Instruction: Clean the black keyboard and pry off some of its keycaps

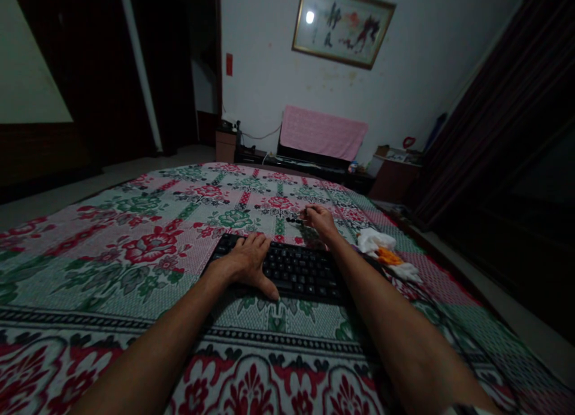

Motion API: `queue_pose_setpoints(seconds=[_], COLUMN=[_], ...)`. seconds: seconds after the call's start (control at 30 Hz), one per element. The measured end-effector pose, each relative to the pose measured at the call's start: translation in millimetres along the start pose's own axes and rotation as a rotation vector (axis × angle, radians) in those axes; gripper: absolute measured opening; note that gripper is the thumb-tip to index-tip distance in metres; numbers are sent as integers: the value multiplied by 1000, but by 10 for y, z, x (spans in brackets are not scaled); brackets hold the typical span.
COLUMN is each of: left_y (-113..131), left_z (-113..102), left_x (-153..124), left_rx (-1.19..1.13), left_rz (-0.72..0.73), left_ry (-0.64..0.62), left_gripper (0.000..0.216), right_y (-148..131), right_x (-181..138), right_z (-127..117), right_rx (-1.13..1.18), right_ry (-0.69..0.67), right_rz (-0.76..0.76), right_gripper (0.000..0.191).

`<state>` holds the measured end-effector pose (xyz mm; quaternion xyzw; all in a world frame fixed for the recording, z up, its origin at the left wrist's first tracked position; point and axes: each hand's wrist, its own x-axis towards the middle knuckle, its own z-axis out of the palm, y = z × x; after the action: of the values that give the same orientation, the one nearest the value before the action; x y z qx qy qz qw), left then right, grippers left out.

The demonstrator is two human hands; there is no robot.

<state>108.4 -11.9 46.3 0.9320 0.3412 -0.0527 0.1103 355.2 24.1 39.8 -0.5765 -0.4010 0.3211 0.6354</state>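
Note:
A black keyboard point(303, 268) lies on a flowered bedspread point(193, 322) in front of me. My left hand point(246, 260) rests spread across its left part, fingers toward the back edge and thumb at the front edge. Beyond the keyboard's back edge, my right hand point(318, 221) is closed in a pinch. What it pinches, if anything, is too small and dark to name. Small dark pieces point(294, 220) show just left of those fingertips; I cannot tell whether they are held or lie on the bedspread. My right forearm hides the keyboard's right end.
White and orange cloths point(390, 254) lie bunched to the right of my right forearm. Past the bed's far edge stands a low cabinet with a pink towel point(323, 132) draped over something. A framed picture point(344, 24) hangs above; a dark curtain point(485, 97) is at right.

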Motion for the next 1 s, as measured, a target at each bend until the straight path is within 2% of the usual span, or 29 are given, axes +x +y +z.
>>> queue_pose_setpoints(seconds=[0.27, 0.47, 0.67, 0.73, 0.83, 0.93, 1.0], left_y=[-15, -50, -90, -62, 17, 105, 154], left_z=[26, 70, 108, 121, 144, 152, 137], left_x=[-6, 4, 32, 59, 129, 194, 206], left_rx=[-23, -22, -61, -95, -156, -203, -219], left_rz=[25, 38, 34, 45, 117, 130, 138], left_ry=[66, 104, 147, 219, 401, 605, 685], left_gripper=[132, 125, 114, 105, 85, 60, 42], right_y=[-152, -134, -93, -85, -70, -76, -97], right_x=[-419, -772, -901, -917, -946, -1012, -1074], right_z=[-227, -167, -55, -33, 13, 87, 150], right_rx=[106, 80, 16, -14, -99, -244, -307], right_ry=[122, 28, -58, -78, -82, -62, -41], right_rz=[-95, -128, -133, -165, -255, -369, -495], right_gripper=[23, 26, 22, 21, 20, 19, 16])
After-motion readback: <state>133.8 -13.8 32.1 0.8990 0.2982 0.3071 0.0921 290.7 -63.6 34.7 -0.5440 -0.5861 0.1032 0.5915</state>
